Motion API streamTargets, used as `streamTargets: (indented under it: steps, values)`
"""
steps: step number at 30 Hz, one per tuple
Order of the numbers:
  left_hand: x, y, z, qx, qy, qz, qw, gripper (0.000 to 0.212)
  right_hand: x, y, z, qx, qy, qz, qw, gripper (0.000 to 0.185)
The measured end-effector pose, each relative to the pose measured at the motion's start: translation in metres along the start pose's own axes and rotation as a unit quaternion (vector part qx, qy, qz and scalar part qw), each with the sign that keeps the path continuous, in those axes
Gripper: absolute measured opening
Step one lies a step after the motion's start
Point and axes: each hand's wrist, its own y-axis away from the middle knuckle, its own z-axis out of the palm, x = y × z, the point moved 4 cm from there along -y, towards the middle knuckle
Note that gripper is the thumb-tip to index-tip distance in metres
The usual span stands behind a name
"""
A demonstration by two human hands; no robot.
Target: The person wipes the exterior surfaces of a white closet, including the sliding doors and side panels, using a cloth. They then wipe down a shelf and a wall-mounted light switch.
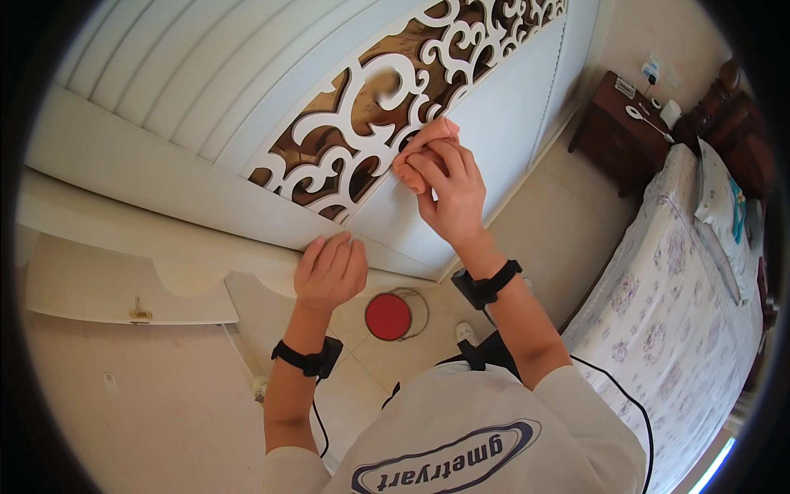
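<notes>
My right hand [453,191] holds a bunched salmon-pink cloth [426,154]. The cloth presses against the lower border of a white scrollwork fretwork panel [376,133], backed by brown reflective glass. This panel is set in a white wardrobe door [296,80] with slatted ribs above it and a plain white section [475,142] below. My left hand [330,272] rests at the door's side edge with its fingers bent against the white frame; its fingertips and grip are not clear. Each of my wrists wears a black strap with a small device.
A red-topped bucket [388,316] with a wire handle stands on the tiled floor [364,358] by my feet. To the right are a bed with a floral cover [660,302] and a dark wooden nightstand [617,129] bearing small items. A black cable [629,395] trails beside me.
</notes>
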Motion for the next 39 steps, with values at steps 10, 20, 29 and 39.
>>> streamTargets:
  steps: [10, 20, 29, 39]
  values:
    - [-0.002, 0.008, -0.002, 0.052, 0.062, -0.016, 0.997, 0.015, -0.073, 0.036, 0.013, -0.077, -0.163, -0.017, 0.983, 0.04]
    - [0.0, 0.007, -0.002, 0.005, 0.007, -0.031, 0.999, 0.01, 0.021, -0.001, -0.002, -0.01, -0.029, 0.092, 0.995, 0.045]
    - [-0.002, 0.001, -0.005, 0.028, 0.039, -0.039, 0.998, 0.025, -0.055, 0.043, 0.012, -0.071, -0.12, 0.071, 0.988, 0.048]
    - [0.003, 0.004, 0.002, -0.012, 0.044, -0.043, 0.998, 0.028, -0.083, 0.085, 0.015, -0.137, -0.258, 0.095, 0.952, 0.047]
